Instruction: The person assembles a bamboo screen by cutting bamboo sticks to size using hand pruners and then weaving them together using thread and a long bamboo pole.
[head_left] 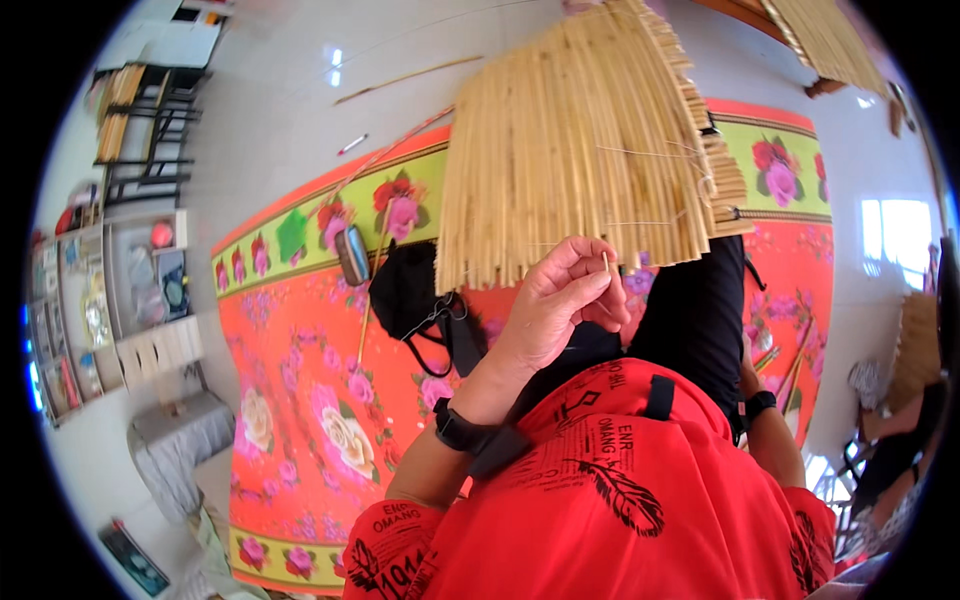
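My left hand [568, 300] is raised at the near edge of a mat of pale reed-like sticks [560, 140], its fingers closed in a pinch. Between thumb and forefinger stands a thin, pale, needle-like piece [606, 262]; its exact kind is too small to tell. Pale thread [655, 150] crosses the sticks in rows, with a loose loop near the right edge. The mat lies over my legs. Down beside my right thigh is my right hand [748, 372], mostly hidden, fingers out of sight, near several thin sticks [790, 375] on the floral cloth.
A red floral cloth [290, 400] covers the floor under me. To my left lie a black bag [402, 290], a small oblong case [352, 255] and a pen [352, 144]. Shelves [110, 290] line the left wall. At right, another person's arm [895, 415] shows.
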